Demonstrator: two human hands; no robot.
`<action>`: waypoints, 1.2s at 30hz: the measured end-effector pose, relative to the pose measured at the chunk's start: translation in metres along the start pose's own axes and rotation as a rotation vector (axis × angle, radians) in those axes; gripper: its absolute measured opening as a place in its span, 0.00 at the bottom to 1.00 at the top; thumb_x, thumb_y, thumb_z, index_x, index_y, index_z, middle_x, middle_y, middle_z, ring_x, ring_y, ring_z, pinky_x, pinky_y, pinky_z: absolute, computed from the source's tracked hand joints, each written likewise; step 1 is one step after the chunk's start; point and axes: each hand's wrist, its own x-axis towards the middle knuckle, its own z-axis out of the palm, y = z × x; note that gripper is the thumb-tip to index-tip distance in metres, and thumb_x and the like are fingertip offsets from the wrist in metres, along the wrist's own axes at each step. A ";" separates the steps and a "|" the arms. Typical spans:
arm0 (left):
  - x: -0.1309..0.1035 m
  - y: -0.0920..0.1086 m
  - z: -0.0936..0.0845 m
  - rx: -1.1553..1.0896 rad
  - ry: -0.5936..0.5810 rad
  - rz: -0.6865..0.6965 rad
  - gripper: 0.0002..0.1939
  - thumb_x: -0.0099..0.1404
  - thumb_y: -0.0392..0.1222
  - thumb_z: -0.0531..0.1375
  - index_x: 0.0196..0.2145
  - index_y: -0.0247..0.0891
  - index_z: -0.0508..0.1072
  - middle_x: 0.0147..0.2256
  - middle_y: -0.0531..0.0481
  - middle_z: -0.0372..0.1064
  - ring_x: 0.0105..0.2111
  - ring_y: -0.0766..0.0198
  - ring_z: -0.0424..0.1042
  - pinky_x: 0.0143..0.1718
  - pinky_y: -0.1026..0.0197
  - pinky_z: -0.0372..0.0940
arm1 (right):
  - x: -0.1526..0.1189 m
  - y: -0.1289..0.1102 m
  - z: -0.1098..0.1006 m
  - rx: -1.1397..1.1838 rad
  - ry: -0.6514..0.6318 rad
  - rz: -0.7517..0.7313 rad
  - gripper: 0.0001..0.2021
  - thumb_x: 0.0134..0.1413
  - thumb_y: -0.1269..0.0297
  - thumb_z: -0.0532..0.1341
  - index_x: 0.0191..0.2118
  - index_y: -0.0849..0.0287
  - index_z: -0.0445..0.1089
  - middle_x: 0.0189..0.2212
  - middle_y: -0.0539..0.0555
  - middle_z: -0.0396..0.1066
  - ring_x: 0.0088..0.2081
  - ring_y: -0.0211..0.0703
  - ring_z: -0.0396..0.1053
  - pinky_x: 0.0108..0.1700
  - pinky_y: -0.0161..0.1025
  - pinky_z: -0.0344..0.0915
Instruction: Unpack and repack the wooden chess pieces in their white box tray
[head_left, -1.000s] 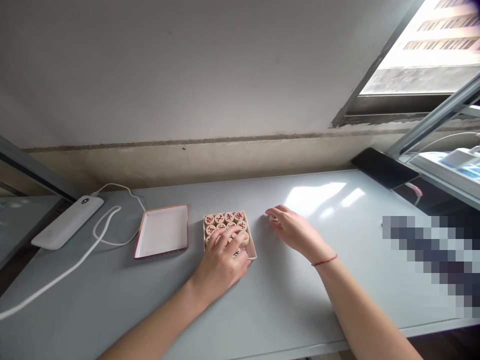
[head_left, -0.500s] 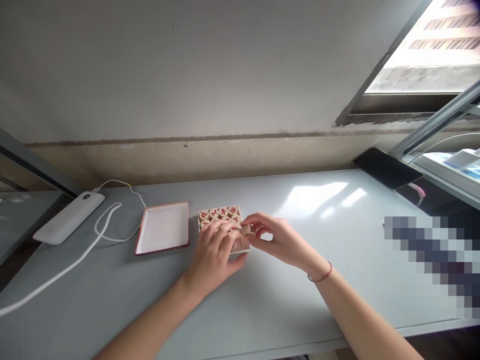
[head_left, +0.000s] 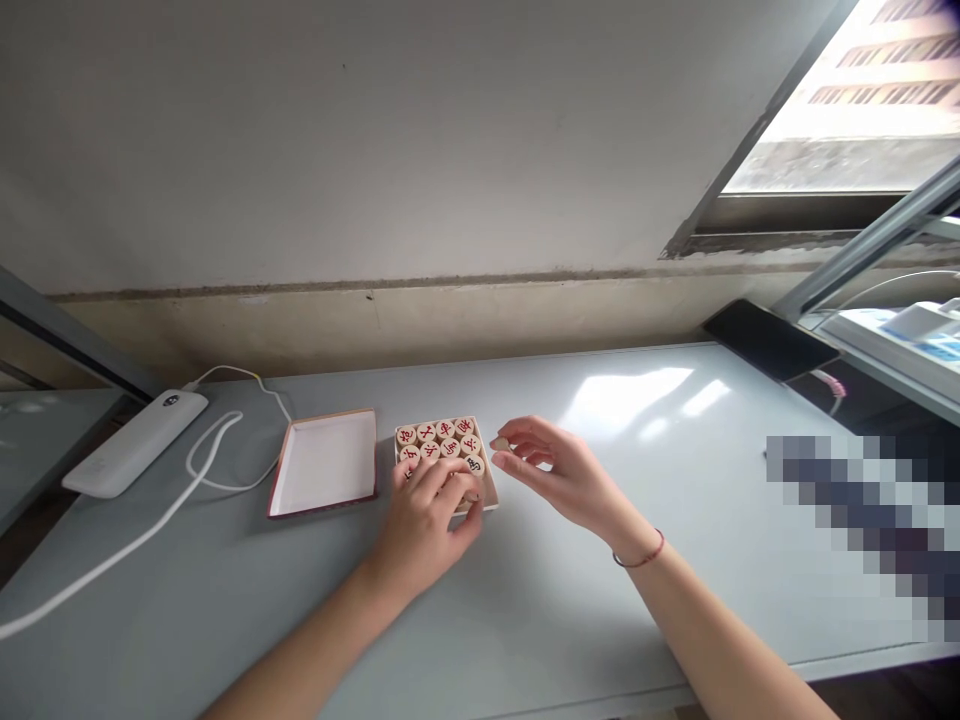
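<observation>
An open box (head_left: 491,492) holds several round wooden Chinese chess pieces (head_left: 448,449) in rows, with red and black characters on top. My left hand (head_left: 426,510) lies over the front of the box. Its fingers are curled and its thumb is drawn in, closed on a piece at the near right corner, mostly covered by the fingertips. Just right of the box, my right hand (head_left: 551,462) pinches another Chinese chess piece (head_left: 502,444) between thumb and fingers. The left hand hides the front rows.
A shallow box lid (head_left: 326,466) lies inside up to the left of the box. Farther left are a white power bank (head_left: 136,443) and a white cable (head_left: 142,535). A dark flat object (head_left: 772,338) leans at the back right. A wall runs behind the grey table (head_left: 637,610).
My right hand has drawn slightly right, off the box, with a piece in its fingers. My left thumb has closed in toward its fingers. A black-lettered piece now shows at the box's right side.
</observation>
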 end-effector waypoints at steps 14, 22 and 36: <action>-0.002 -0.005 0.002 0.129 -0.027 0.079 0.06 0.61 0.41 0.61 0.38 0.43 0.74 0.42 0.50 0.72 0.44 0.55 0.67 0.46 0.51 0.55 | -0.005 -0.006 -0.002 -0.101 -0.098 -0.070 0.08 0.57 0.61 0.59 0.42 0.54 0.68 0.37 0.52 0.70 0.31 0.35 0.68 0.34 0.36 0.71; -0.004 -0.008 -0.001 0.197 -0.105 0.106 0.13 0.61 0.44 0.61 0.45 0.49 0.73 0.49 0.48 0.68 0.49 0.51 0.63 0.50 0.47 0.54 | -0.007 -0.005 0.003 -0.151 -0.182 -0.111 0.08 0.57 0.66 0.57 0.42 0.53 0.69 0.43 0.53 0.67 0.33 0.34 0.70 0.38 0.37 0.73; -0.001 -0.020 -0.006 0.183 -0.086 0.051 0.16 0.60 0.49 0.62 0.43 0.40 0.70 0.50 0.42 0.68 0.52 0.49 0.63 0.51 0.49 0.54 | -0.010 -0.005 0.009 -0.455 -0.281 -0.195 0.05 0.57 0.69 0.57 0.35 0.54 0.70 0.40 0.53 0.69 0.29 0.36 0.68 0.34 0.38 0.67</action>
